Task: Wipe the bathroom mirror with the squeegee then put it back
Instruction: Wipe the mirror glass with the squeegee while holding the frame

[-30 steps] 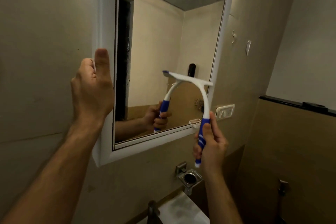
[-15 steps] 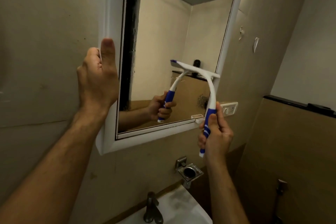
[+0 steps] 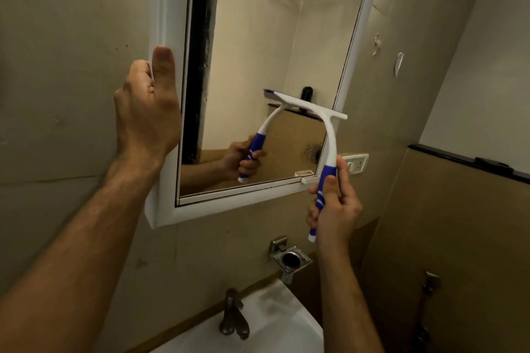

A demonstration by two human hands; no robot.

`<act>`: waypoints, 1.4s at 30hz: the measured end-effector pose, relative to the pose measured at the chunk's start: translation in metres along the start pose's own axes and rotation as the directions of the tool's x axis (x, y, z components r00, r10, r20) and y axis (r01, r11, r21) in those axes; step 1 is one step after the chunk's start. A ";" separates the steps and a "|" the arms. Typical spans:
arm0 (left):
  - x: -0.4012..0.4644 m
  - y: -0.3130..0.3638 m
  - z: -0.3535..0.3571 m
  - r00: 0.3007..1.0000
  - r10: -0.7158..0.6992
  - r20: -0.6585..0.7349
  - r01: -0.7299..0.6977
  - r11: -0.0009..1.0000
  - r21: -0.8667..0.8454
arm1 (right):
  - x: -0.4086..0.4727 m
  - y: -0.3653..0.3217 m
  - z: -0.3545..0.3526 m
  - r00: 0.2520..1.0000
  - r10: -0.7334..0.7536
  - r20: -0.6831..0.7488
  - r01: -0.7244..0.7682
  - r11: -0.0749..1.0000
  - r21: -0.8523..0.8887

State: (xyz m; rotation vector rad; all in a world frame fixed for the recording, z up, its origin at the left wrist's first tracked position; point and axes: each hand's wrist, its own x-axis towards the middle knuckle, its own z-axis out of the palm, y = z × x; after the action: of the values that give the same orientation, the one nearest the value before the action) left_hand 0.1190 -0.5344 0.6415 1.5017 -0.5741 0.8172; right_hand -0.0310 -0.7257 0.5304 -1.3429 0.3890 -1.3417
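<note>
A white-framed mirror hangs on the beige wall. My left hand grips its left frame edge, thumb lying up the front of the frame and fingers curled behind it. My right hand grips the blue handle of a white squeegee. The squeegee's blade lies against the glass in the lower right part of the mirror. The glass reflects the squeegee and my right hand.
Below the mirror are a white sink with a metal tap and a steel wall holder. A white switch plate sits right of the mirror. A dark ledge tops the tiled right wall, with a hose fitting below.
The view has tilted down, so the mirror sits higher in frame and the sink shows more. The squeegee blade stays in the mirror's lower right; both grips are unchanged.
</note>
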 end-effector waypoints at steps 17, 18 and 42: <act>-0.001 -0.003 0.004 0.999 0.017 -0.040 -0.017 1.000 -0.008 | -0.017 0.005 0.011 0.995 -0.047 0.093 0.047 0.999 0.000; -0.001 -0.002 0.004 0.999 0.017 -0.043 -0.017 1.000 -0.012 | -0.017 0.008 0.013 0.993 -0.047 0.107 0.047 0.999 -0.001; -0.002 0.000 0.006 0.998 -0.034 -0.054 0.034 0.999 -0.010 | -0.061 0.046 -0.009 0.965 0.044 0.257 -0.030 0.998 -0.060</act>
State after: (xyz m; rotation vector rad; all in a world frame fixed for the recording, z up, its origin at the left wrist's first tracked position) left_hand 0.1186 -0.5405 0.6400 1.4727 -0.5098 0.8255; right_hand -0.0349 -0.6928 0.4607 -1.5285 0.2732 -1.1136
